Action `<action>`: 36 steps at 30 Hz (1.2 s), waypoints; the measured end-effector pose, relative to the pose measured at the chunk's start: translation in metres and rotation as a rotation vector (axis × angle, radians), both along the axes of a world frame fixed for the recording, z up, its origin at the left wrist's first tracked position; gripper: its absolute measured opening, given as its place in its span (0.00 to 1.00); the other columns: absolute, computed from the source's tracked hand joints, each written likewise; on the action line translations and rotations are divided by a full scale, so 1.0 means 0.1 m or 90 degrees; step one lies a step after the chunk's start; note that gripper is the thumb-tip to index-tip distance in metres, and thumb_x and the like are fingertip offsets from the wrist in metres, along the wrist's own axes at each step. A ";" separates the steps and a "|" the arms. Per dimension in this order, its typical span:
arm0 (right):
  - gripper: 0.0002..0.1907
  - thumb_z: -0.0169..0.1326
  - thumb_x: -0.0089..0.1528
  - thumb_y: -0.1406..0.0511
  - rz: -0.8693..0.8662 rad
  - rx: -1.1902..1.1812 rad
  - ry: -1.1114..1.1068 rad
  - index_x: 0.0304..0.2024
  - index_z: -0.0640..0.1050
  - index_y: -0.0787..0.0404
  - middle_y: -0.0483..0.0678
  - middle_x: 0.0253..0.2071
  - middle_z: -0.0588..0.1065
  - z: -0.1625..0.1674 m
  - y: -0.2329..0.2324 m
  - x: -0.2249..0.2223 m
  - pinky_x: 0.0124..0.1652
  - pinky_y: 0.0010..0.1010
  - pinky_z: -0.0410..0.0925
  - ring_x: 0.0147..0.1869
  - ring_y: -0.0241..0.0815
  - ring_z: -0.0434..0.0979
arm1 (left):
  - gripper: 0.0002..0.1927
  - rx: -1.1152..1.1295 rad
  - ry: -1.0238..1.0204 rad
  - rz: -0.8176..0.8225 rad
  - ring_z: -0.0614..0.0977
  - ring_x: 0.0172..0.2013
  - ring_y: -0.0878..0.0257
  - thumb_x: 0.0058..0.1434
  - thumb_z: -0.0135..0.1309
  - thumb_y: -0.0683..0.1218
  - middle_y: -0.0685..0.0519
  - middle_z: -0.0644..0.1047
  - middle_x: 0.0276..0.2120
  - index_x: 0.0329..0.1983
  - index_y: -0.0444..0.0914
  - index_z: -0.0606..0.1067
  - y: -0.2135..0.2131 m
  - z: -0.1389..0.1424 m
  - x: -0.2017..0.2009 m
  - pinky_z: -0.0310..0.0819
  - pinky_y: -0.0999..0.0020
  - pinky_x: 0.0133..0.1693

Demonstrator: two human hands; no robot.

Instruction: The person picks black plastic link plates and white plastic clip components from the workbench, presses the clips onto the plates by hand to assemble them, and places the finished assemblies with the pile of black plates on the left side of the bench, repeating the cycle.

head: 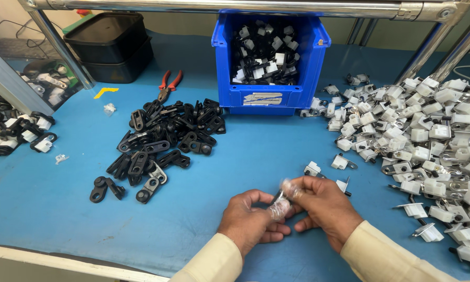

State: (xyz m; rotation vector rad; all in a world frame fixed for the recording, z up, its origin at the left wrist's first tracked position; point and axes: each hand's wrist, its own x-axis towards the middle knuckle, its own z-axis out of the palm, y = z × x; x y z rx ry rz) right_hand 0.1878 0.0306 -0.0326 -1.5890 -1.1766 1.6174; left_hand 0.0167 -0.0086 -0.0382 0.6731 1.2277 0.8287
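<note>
My left hand (250,219) and my right hand (321,204) meet low in the middle of the blue table (47,193). Both pinch one small part (280,197) between the fingertips, which wear clear finger covers. The part is mostly hidden by the fingers; only a dark and metal sliver shows. A pile of black plastic brackets (162,141) lies to the left of my hands. A large heap of white clips with metal tabs (428,136) spreads to the right. A few loose white clips (340,162) lie just beyond my right hand.
A blue bin (271,99) with several black-and-white assembled parts stands at the back centre. Red-handled pliers (169,83) lie left of it, black trays (112,47) further left. Metal frame tubes (245,6) cross overhead. More assembled parts (15,133) sit at the left edge.
</note>
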 end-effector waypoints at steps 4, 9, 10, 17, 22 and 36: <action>0.13 0.58 0.62 0.61 0.008 0.115 -0.047 0.34 0.81 0.67 0.51 0.27 0.80 -0.05 0.06 -0.06 0.24 0.28 0.70 0.25 0.37 0.77 | 0.16 0.024 0.068 -0.004 0.87 0.31 0.59 0.59 0.64 0.46 0.45 0.83 0.34 0.47 0.34 0.75 -0.01 0.03 0.04 0.84 0.68 0.31; 0.16 0.54 0.66 0.59 -0.141 0.061 0.031 0.34 0.79 0.68 0.50 0.24 0.77 -0.10 0.08 -0.23 0.21 0.29 0.65 0.22 0.39 0.72 | 0.15 -0.012 0.039 0.079 0.88 0.31 0.58 0.60 0.62 0.46 0.44 0.84 0.35 0.46 0.34 0.76 -0.03 0.04 0.11 0.85 0.67 0.32; 0.17 0.53 0.66 0.58 -0.155 0.052 0.033 0.35 0.79 0.68 0.49 0.25 0.76 -0.09 0.08 -0.24 0.21 0.29 0.64 0.22 0.39 0.71 | 0.15 -0.015 0.026 0.079 0.88 0.31 0.58 0.60 0.61 0.46 0.45 0.84 0.35 0.46 0.35 0.76 -0.03 0.05 0.10 0.85 0.66 0.33; 0.15 0.57 0.65 0.60 -0.077 -0.003 0.050 0.38 0.80 0.68 0.47 0.27 0.78 -0.07 -0.02 -0.09 0.21 0.25 0.64 0.24 0.34 0.73 | 0.15 -0.074 -0.044 0.088 0.87 0.36 0.57 0.62 0.60 0.49 0.44 0.83 0.37 0.45 0.36 0.72 -0.04 0.10 0.04 0.86 0.64 0.39; 0.10 0.57 0.63 0.68 -0.187 0.031 0.058 0.43 0.83 0.70 0.50 0.30 0.78 -0.19 -0.02 -0.22 0.19 0.25 0.58 0.22 0.34 0.68 | 0.13 -0.073 -0.034 0.107 0.88 0.37 0.57 0.61 0.59 0.48 0.46 0.84 0.38 0.45 0.37 0.74 -0.04 0.10 0.07 0.85 0.62 0.40; 0.30 0.46 0.61 0.74 0.178 0.471 -0.124 0.64 0.77 0.51 0.41 0.59 0.75 -0.46 -0.57 0.00 0.33 0.18 0.75 0.37 0.28 0.80 | 0.14 -0.120 -0.094 0.146 0.86 0.38 0.58 0.62 0.59 0.49 0.47 0.82 0.39 0.44 0.37 0.74 0.02 0.07 0.00 0.87 0.62 0.42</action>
